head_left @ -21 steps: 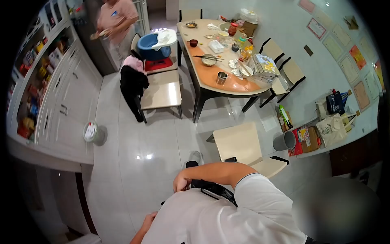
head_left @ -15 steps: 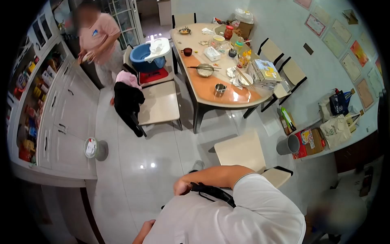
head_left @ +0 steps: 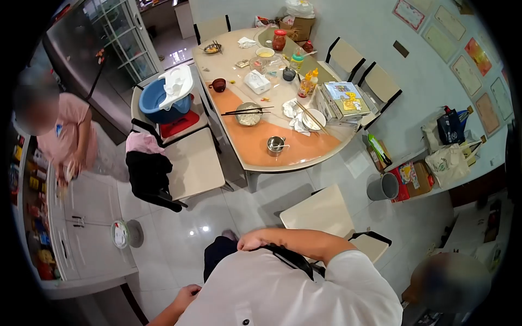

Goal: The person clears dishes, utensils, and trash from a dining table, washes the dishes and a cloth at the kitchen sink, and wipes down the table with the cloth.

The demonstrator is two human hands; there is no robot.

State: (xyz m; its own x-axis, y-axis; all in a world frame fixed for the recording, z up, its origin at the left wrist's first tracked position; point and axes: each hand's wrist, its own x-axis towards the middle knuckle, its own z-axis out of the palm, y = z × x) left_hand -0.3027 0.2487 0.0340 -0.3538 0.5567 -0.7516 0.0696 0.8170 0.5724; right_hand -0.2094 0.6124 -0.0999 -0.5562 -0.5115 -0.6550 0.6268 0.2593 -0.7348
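Note:
At the front of my waist is my right hand (head_left: 251, 240), its fingers curled closed. A black strap (head_left: 293, 262) runs across my white shirt (head_left: 293, 296) close to that wrist, under the forearm. What the fingers hold, if anything, is hidden. Lower down on the left, my left hand (head_left: 187, 294) is partly covered by the shirt's edge. Its fingers look bent and closed, with something small and dark beside them that I cannot make out. Both hands are well apart from the dining table (head_left: 304, 158).
A chair (head_left: 321, 212) stands just ahead of me, and another (head_left: 198, 165) with dark clothing (head_left: 147, 176) stands left of the table. Bowls, chopsticks and bottles cover the tabletop. A person in pink (head_left: 76, 130) is at the left cabinets. A bin (head_left: 120, 233) stands on the floor.
My view has turned and moved nearer the table. My right hand shows further up and more fully. The person in pink appears further left and lower in view.

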